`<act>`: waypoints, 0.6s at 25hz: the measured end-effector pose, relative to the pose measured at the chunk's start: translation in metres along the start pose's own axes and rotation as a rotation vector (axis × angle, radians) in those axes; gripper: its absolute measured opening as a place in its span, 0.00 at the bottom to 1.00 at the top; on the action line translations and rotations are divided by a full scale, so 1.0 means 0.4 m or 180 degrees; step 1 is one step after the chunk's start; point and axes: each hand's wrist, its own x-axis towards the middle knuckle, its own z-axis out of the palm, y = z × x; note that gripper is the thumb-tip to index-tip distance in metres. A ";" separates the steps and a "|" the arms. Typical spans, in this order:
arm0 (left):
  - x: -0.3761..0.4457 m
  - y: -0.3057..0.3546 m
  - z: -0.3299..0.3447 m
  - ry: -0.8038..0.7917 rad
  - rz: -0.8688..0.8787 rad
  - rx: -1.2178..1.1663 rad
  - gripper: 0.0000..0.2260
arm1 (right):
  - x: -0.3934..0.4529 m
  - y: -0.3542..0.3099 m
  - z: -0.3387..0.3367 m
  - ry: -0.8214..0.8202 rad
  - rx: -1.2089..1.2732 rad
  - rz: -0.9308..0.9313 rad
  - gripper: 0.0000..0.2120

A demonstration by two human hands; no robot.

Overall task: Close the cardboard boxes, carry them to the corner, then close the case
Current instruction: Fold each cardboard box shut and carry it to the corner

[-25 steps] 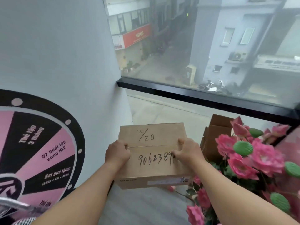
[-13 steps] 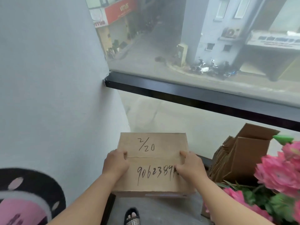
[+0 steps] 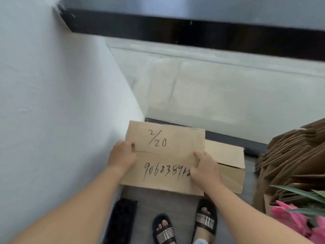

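Observation:
A closed brown cardboard box [image 3: 165, 155] with "2/20" and a long number handwritten on its top flaps is held low in the room's corner. My left hand [image 3: 122, 154] grips its left edge, thumb on top at the flap seam. My right hand [image 3: 204, 168] grips its right edge, thumb over the top. A second closed cardboard box [image 3: 228, 164] lies on the floor just behind and to the right, partly hidden by the held one. The case is out of view.
A white wall [image 3: 61, 103] runs close along the left; a low pale wall under a black window frame [image 3: 193, 32] closes the far side. Stacked flat cardboard [image 3: 290, 155] and pink flowers [image 3: 299, 219] crowd the right. My sandalled feet [image 3: 184, 224] stand on the grey floor.
The view has tilted down from the window to the floor. The box in both hands has come down towards the corner floor, and a second box has come into sight behind it.

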 end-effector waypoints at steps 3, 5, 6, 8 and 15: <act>0.109 -0.035 0.045 0.0031 -0.0024 -0.0040 0.17 | 0.086 -0.008 0.060 0.0007 -0.0060 -0.0026 0.29; 0.164 -0.056 0.076 -0.0004 -0.0009 -0.0073 0.17 | 0.130 -0.002 0.092 -0.0100 -0.0132 -0.0002 0.27; 0.185 -0.068 0.092 -0.0054 0.0013 -0.0077 0.17 | 0.146 0.002 0.107 -0.0184 -0.0178 0.0009 0.26; 0.211 -0.091 0.123 -0.0158 0.0071 -0.0081 0.16 | 0.169 0.016 0.129 -0.0327 -0.0275 0.0035 0.26; 0.273 -0.151 0.175 -0.0092 0.0101 -0.0113 0.17 | 0.213 0.018 0.187 -0.0403 -0.0325 -0.0063 0.32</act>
